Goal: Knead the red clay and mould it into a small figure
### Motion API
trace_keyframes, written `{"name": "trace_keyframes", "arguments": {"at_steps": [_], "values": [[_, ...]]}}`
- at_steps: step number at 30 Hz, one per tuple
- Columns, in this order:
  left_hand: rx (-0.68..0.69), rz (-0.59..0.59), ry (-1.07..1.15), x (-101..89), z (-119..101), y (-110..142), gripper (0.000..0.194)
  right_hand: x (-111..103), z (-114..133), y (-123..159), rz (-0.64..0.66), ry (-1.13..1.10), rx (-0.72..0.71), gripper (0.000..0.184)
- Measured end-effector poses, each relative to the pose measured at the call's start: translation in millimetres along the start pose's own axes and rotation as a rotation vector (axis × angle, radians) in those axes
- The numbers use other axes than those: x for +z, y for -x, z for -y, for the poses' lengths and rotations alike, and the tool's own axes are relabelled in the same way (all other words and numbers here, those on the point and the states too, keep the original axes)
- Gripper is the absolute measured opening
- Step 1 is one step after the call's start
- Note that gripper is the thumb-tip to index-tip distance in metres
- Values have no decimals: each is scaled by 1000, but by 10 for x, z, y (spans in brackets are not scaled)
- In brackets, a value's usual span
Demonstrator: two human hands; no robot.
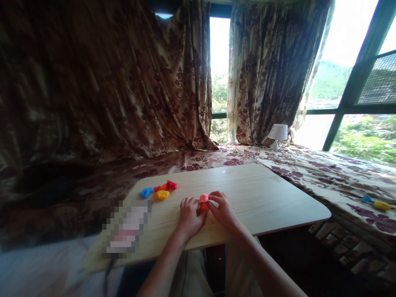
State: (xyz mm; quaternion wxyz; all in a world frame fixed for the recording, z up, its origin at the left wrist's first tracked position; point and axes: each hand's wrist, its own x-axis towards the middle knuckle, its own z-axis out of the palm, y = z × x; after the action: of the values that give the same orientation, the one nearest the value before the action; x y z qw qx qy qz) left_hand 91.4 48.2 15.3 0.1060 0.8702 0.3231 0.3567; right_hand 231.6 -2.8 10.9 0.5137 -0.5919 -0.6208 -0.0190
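Both hands meet over the near part of a pale wood surface [262,202], w/ a pink lump [203,198] btwn them, just above or on the top; can't tell which. L hand [191,215]: fingers curled, thumb side on the lump, gripping its L side. R hand [223,210]: thumb + index pinching the R side. Lump is paler on top, redder below; can't tell if 1 pc or 2.

Farther off to the L, on the same surface: blue lump [146,192], yellow lump [162,195] and red lump [166,186], the last 2 close tog., blue just L of them. Nearer, along the L edge, a pixelated item [127,231], can't ID, w/ a dark cord [108,274] below it.

R of the surface, on a floral cloth [337,177]: small blue pc [367,199] next to a yellow pc [382,205]. White lamp [278,133] farther back, nr the curtains [173,90] + window [343,109].
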Motion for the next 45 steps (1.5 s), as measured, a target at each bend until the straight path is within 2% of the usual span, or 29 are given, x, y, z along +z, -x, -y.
{"name": "trace_keyframes", "arguments": {"at_steps": [6, 14, 19, 26, 30, 32, 38, 45], "values": [[12, -15, 28, 20, 13, 0, 22, 5, 8, -2, 30, -68, 7, 19], [6, 36, 19, 29, 14, 1, 23, 52, -107, 0, -17, -140, 45, 11], [-13, 33, 5, 20, 24, -3, 21, 46, -115, -6, -24, -135, 46, 15], [6, 25, -25, 24, 17, 1, 22, 38, -98, -6, -36, -105, 76, 11], [-61, -19, -113, 17, 18, -7, 24, 22, -77, 1, -60, -30, 96, 16], [-99, -43, -152, 8, 17, -10, 25, 18, -62, 11, -29, 26, 75, 21], [-86, -21, -162, -14, -5, -2, 25, 0, -10, 42, 51, 197, 18, 46], [-87, -39, -172, -17, -8, 1, 22, -30, 50, 46, 91, 272, -48, 45]]}}
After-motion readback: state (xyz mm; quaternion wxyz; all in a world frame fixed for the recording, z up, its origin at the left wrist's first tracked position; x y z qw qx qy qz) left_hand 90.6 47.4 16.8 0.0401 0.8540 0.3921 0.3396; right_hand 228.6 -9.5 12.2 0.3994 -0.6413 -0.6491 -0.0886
